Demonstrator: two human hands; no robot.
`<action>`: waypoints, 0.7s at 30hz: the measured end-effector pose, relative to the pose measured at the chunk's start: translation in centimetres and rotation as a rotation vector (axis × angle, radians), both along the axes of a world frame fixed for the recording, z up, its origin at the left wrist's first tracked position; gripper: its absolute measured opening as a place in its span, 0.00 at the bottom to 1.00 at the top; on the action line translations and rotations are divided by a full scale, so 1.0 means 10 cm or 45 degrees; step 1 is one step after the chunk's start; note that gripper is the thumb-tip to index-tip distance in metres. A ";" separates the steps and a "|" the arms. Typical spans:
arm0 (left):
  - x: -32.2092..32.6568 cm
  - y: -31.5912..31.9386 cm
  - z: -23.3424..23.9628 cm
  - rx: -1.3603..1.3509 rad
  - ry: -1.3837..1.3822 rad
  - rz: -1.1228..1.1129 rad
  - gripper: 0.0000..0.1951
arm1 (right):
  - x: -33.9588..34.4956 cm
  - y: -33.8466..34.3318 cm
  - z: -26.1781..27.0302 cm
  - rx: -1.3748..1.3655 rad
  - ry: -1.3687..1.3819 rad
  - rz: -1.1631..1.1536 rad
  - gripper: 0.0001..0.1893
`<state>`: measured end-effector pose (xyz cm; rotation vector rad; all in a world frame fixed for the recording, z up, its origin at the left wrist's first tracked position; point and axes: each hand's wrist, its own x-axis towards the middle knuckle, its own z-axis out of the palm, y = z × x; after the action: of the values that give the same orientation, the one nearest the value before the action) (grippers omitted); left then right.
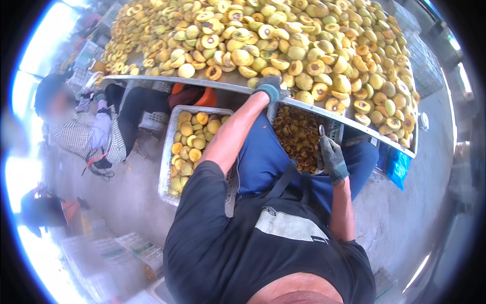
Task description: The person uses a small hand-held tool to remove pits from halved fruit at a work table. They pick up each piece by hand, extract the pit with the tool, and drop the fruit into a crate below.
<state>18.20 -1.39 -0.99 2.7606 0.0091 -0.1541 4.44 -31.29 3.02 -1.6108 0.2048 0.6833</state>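
A large heap of halved yellow stone fruit (298,53) covers a metal-edged table (315,108). My left hand (270,88), in a dark knit glove, rests at the table's edge against the nearest fruit; whether it grips any is hidden. My right hand (331,157), also gloved, is closed around a small metal tool with a rounded tip (322,130). It is held above a crate of brown pits and scraps (298,138), between my knees under the table's edge. Beside my left leg stands a white plastic crate (165,159) with pitted fruit halves (190,144) in it.
A co-worker (91,125) sits at the table's left end. Another person (47,211) is at the lower left. Stacked crates (421,60) stand beyond the table's right end. A blue plastic bag (398,167) hangs under the right corner. An orange container (207,97) lies beneath the table.
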 end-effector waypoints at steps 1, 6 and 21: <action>-0.01 -0.09 0.04 0.030 0.003 0.057 0.30 | -0.01 -0.02 0.00 -0.005 0.032 -0.009 0.21; -0.10 -0.26 0.05 -0.032 -0.131 0.280 0.25 | -0.03 0.11 0.03 0.098 0.035 0.023 0.22; -1.42 -1.57 0.20 -2.178 -0.027 0.498 0.19 | 0.04 0.20 -0.06 0.205 -0.567 -0.112 0.15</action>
<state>3.99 -17.11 0.96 1.0197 0.2667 0.0081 4.82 -29.29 2.41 -1.5466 -0.1029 0.2539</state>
